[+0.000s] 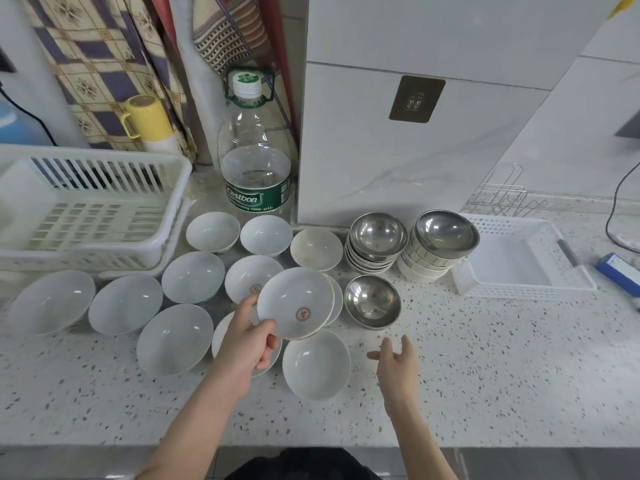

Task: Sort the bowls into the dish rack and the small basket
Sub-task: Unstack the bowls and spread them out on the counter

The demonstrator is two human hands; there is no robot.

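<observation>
The left hand pinches 1 white bowl by its rim, lifted above the other bowls, probably to carry it to the dish rack at far left, while the right hand hovers with relaxed fingers, holding nothing, well apart from the small basket.

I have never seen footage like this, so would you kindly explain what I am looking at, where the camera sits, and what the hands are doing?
There is no machine here: a person wears a wide-angle camera on the head, looking down at their own bare hands. The speckled counter holds many white bowls, a single steel bowl and two stacks topped with steel bowls. The left hand grips a white bowl with a red emblem, lifted above the others. The right hand hovers open and holds nothing. A white dish rack stands far left, a small white basket far right, and a large water bottle behind.
</observation>
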